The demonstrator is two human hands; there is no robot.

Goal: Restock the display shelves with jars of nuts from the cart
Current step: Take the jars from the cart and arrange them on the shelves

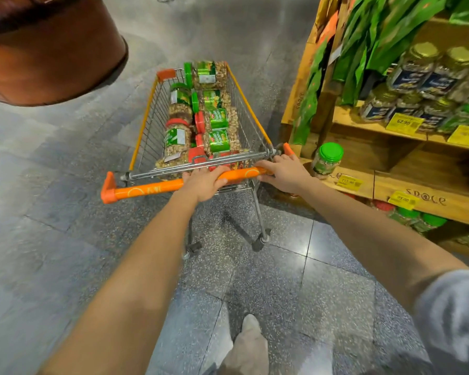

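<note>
Far left, a large brown rounded fixture (52,50) overhangs the grey speckled floor (65,212). Centre: a wire cart (251,125) with orange trim stands on its castors, basket pointing away. It is loaded with jars of nuts (217,123) with red and green lids, two upright on the left side, the remainder on their sides in a row to the right. The left hand (203,182) grips the orange handle (146,189) near its middle, fingers curled over the bar. The right hand (284,173) is at the handle's right end, fingers spread over the top, thumb against the near side: a looser hold. Below, one light shoe (251,345) on the floor. Right of the cart, touching or just beside it (I cannot tell which), stand wooden display shelves (417,185). One green-lidded jar (326,159) stands at the left end of a middle shelf; gold-lidded jars (431,69) and green bags (363,36) sit higher, and yellow price tags (404,121) are fixed to the edges.
</note>
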